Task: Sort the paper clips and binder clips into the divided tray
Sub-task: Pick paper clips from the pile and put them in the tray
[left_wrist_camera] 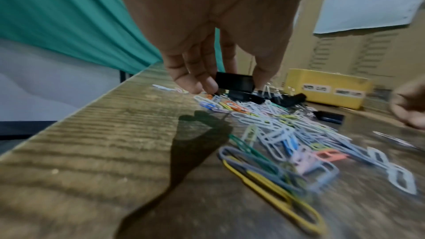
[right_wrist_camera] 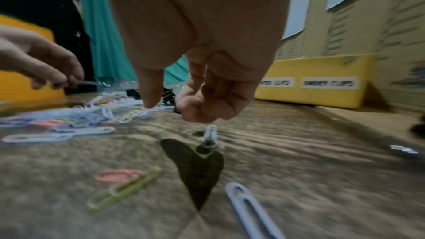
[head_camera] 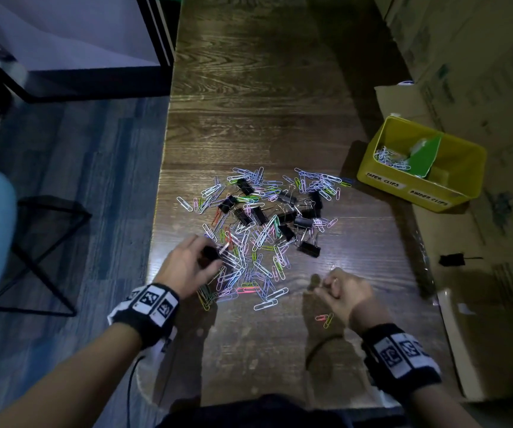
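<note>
A mixed pile of coloured paper clips (head_camera: pixel 258 261) and black binder clips (head_camera: pixel 283 217) lies mid-table. At the pile's near-left edge my left hand (head_camera: pixel 215 258) pinches one black binder clip (left_wrist_camera: pixel 236 83) between thumb and fingers, just above the clips. My right hand (head_camera: pixel 323 285) hovers low, to the right of the pile, with its fingers curled. A pale paper clip (right_wrist_camera: pixel 210 133) stands on end at its fingertips. The yellow divided tray (head_camera: pixel 419 183) sits at the far right, labelled for paper clips and binder clips. Its left compartment holds paper clips (head_camera: pixel 388 159) beside a green divider (head_camera: pixel 425 152).
A pink and a yellow-green clip (head_camera: pixel 324 319) lie loose near my right wrist. Cardboard boxes (head_camera: pixel 480 57) line the table's right side, with a stray black clip (head_camera: pixel 451 260) on one. The table's left edge (head_camera: pixel 156 242) drops to the floor, where a black stool (head_camera: pixel 48 242) stands.
</note>
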`<state>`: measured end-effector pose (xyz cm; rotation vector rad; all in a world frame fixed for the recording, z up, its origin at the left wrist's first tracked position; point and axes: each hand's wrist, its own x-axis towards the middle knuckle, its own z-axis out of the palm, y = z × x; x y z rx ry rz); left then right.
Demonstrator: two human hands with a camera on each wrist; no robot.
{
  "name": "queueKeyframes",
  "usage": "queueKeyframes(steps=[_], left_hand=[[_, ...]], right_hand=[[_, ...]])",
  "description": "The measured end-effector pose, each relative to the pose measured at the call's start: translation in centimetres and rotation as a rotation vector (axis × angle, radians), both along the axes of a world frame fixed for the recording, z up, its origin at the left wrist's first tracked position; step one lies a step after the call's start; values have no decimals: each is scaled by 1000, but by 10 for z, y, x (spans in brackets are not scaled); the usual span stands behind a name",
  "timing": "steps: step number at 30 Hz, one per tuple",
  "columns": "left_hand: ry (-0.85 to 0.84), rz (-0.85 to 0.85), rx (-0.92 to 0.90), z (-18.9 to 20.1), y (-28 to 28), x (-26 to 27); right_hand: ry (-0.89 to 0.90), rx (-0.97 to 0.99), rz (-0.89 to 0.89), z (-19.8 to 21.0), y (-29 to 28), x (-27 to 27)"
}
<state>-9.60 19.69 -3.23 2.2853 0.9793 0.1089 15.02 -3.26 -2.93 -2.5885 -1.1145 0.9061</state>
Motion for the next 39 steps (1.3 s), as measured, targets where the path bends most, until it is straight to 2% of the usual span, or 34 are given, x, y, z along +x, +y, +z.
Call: queueKeyframes(steps=[4, 8, 13, 16, 18, 21, 24, 29, 32, 34, 37, 39], left_hand=[[-7, 129, 50, -5, 25, 14], [33, 167, -7, -7, 33, 28], [13, 205, 144, -15, 4, 16], [171, 168, 107, -33, -33, 4], [291, 149, 54, -43, -58, 4], [374, 151, 76, -47, -83, 15], [384, 130, 73, -45, -96, 32], [360, -22, 40, -44, -135, 66], [327, -101, 44, -44, -153, 77], [285, -102, 12, -42, -151, 79], [272, -78, 28, -41, -132, 80], [295, -137, 42, -40, -123, 83]], right_hand=[[-2, -74, -67, -11, -29, 15], [-11, -231, 76, -7, -23, -6], [7, -91, 138, -2, -13, -42], [1, -6, -28, 2, -22, -39], [18, -27, -118, 0, -30, -38], [25, -120, -18, -5, -30, -47], [-20, -29, 42, -9, -11, -62], [116, 154, 19, -12, 16, -68], [208, 224, -57, -12, 18, -55], [167, 264, -119, -12, 10, -42], [36, 202, -73, -11, -8, -28], [-3, 89, 72, -11, -14, -26]])
